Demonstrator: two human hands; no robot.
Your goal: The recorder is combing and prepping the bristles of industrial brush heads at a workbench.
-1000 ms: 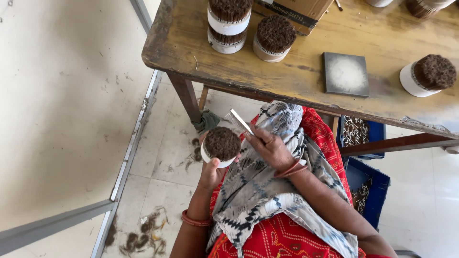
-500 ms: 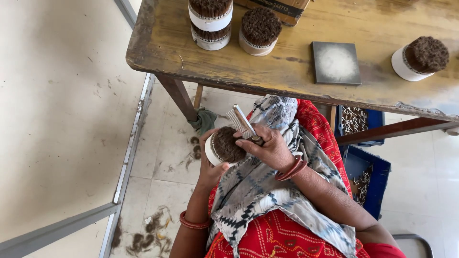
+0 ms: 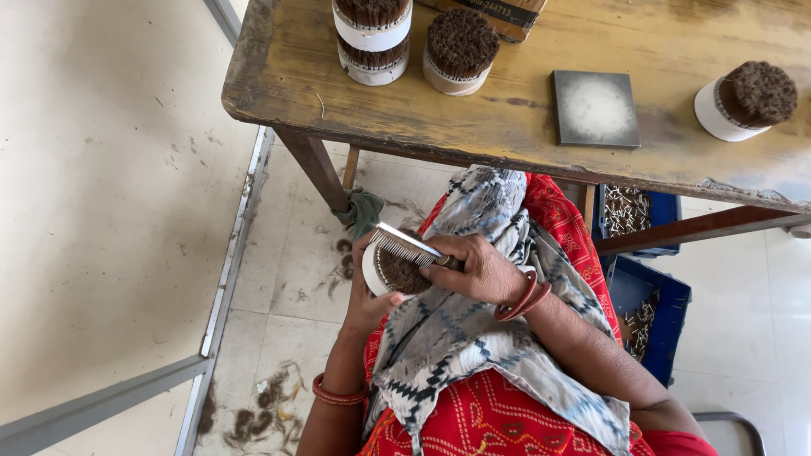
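Left hand [image 3: 365,295] is cupping a banded bristle bundle [image 3: 397,272] from below, held over the lap, below the table [image 3: 279,93] edge. Right hand [image 3: 477,268] is closed around the handle of a metal comb [image 3: 404,245], teeth lying across the bundle's top face. Teeth are probably engaging the bristle tips, hard to tell from this angle. To comb well: keeping the bundle steady, strokes short and level, pulling loose fibres out toward the floor, not the scarf [image 3: 473,338].
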